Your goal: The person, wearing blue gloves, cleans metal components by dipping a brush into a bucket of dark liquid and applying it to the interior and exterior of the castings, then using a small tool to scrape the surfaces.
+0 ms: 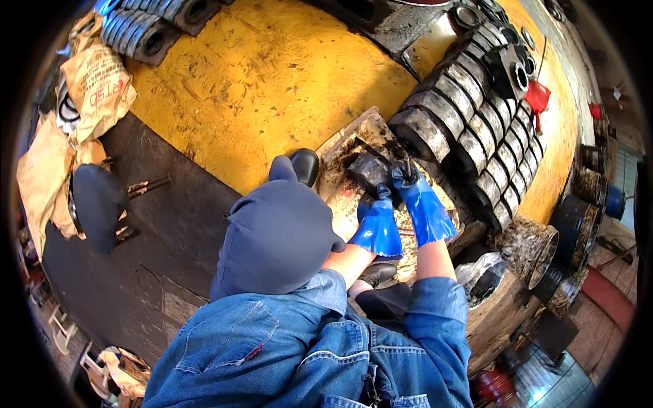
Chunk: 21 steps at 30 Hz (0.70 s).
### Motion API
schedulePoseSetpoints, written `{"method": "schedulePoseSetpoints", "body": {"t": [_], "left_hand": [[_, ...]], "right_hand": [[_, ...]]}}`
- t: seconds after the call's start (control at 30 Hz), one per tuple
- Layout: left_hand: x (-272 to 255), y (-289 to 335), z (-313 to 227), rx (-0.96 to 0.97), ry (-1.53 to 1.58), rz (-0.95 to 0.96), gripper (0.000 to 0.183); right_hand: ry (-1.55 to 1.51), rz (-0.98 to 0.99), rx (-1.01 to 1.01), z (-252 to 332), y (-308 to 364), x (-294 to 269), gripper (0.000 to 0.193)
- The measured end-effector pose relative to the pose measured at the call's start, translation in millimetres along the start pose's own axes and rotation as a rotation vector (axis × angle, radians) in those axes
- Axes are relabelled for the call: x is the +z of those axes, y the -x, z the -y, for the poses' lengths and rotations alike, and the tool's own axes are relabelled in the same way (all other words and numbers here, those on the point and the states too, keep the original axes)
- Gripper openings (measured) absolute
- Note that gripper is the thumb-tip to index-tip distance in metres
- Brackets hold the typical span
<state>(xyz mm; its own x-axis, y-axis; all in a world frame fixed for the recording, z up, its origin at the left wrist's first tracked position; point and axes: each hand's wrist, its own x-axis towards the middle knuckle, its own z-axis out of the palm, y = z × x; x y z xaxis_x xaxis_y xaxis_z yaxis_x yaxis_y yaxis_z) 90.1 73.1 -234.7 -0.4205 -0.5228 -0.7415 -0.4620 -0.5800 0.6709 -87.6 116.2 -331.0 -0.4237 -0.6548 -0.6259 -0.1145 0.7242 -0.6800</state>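
Both my hands wear long, shiny blue gloves with dark, dirty fingers. My left hand (pixel 378 207) is closed at the near side of a dark, blocky metal part (pixel 367 170), which it grips. Just right of it, my right hand (pixel 410 190) has its fingers bent together by the part's right end; what they hold is too dark and small to make out. Under both hands lies a grimy, light-coloured sheet or board (pixel 340 194) with black smears.
Stacked rows of round-ended dark metal blocks (pixel 476 129) stand right of my hands. A red cloth (pixel 537 96) hangs beyond. Dirty drums (pixel 527 248) are at the right. My bent left leg (pixel 272 238) is left of my hands. A round-seated stool (pixel 98 207) and paper sacks (pixel 98 88) are far left.
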Motion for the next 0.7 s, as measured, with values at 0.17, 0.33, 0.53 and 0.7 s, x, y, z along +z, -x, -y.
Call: {"method": "schedulePoseSetpoints", "body": {"t": [0.17,0.33,0.53,0.7], "left_hand": [[7.8,-1.5,-6.0,0.001,0.009,0.019,0.042],[16.7,-9.7,-11.0,-0.016,0.033,0.052,0.034],[28.7,-4.5,-29.7,0.248,0.16,0.232,0.03],[21.4,-23.3,-54.0,0.313,-0.346,0.068,0.039]], "right_hand": [[-0.055,-0.225,0.197,48.1,60.1,-5.7,0.023],[-0.208,-0.445,0.403,100.1,121.4,-6.9,0.028],[-0.403,-0.736,0.372,74.3,163.2,-1.3,0.039],[-0.858,-0.813,0.518,80.7,157.2,26.4,0.039]]}}
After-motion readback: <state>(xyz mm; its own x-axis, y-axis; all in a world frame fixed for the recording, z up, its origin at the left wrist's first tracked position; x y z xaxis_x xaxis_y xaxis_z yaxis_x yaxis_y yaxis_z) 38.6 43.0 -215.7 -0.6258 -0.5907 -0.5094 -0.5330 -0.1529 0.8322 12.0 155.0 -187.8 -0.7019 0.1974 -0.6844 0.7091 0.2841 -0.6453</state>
